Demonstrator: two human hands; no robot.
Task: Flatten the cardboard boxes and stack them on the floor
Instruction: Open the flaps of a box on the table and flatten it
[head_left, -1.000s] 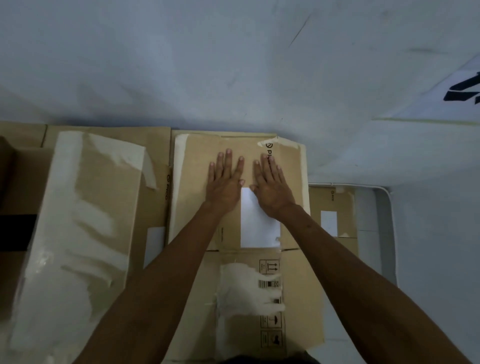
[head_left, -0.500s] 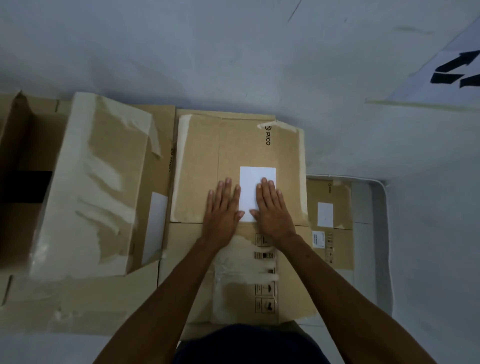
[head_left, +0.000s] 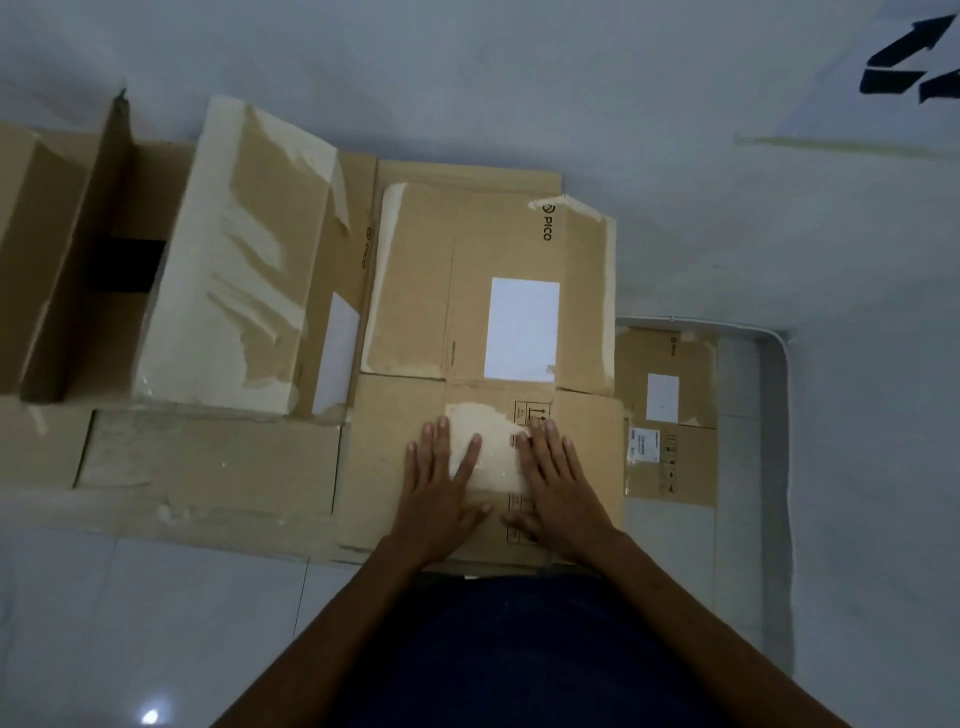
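Now, flat box (head_left: 415, 291): I see it lying on the floor (head_left: 156, 623) straight ahead of me, its long axis running away from my body toward the wall.
Left hand (head_left: 439, 483): fingers straight and spread, palm down on the near panel, holding nothing.
Right hand (head_left: 561, 480): the same, flat and spread, just beside the left; both rest on the torn tape (head_left: 488, 452) patch.
Relation: both hands sit at the near end of the flat box, so the far panel with the white label (head_left: 522, 327) lies ahead of the fingertips, along the long axis. Neither hand is nearer to it; they are level.
Under it: a cardboard edge shows past the far end, perhaps another sheet below, though the light is too dim for me to be sure.
Tall box (head_left: 234, 260): it stands unflattened just left of the flat box, on my left hand's side.
Judgement: I take this as the pressing step; the next reach, I think, goes left to the tall box.
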